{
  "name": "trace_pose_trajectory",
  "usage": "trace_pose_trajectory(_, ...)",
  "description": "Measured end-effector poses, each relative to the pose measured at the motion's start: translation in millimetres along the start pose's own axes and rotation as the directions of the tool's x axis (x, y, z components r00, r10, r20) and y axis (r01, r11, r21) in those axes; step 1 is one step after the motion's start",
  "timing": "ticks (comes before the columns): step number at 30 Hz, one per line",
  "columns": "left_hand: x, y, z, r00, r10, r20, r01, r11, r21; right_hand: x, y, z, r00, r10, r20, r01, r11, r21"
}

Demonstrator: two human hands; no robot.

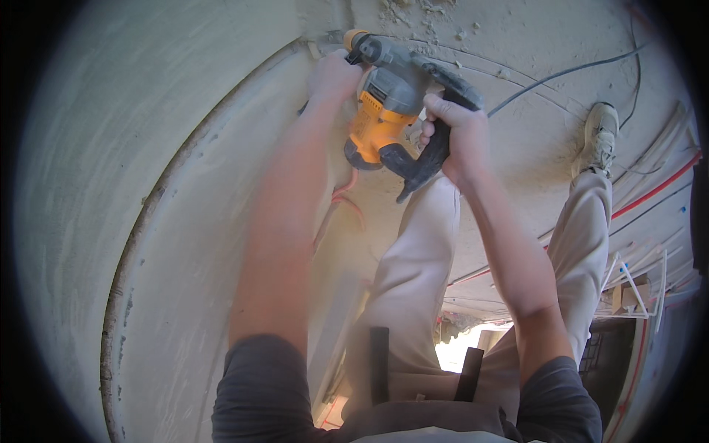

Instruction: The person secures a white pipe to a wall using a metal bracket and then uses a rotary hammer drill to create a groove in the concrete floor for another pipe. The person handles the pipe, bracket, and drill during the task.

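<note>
Both my hands grip an orange and grey rotary hammer. My left hand is closed round its side handle near the front end. Round the black rear handle my right hand is wrapped, the thumb over the top. The tool's nose points to the upper left, close to the end of a long groove cut in the grey plastered wall. Whether the bit touches the wall I cannot make out.
A dark cable runs off to the right over the dusty floor. Rubble bits lie at the top. Pinkish tubing hangs by the wall. Red pipe and white pipes lie at the right, near my shoe.
</note>
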State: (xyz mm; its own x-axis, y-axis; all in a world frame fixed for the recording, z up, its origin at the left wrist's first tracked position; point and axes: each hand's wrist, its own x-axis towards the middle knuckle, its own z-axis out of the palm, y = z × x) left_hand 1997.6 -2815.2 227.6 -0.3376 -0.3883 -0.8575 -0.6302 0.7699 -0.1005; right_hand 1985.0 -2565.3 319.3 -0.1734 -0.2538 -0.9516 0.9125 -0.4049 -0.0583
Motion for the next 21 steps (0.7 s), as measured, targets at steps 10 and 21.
trace_pose_trajectory(10,20.3,2.6,7.8,0.997,-0.037,-0.075,0.035,0.999,-0.029,46.1,-27.9,-6.1,0.995,0.093,0.02,-0.093,0.995,-0.021)
trace_pose_trajectory(21,24.0,8.7,6.2,0.993,-0.089,-0.07,0.097,0.989,0.113,73.7,-17.9,-31.4,0.986,0.161,0.032,-0.162,0.986,0.045)
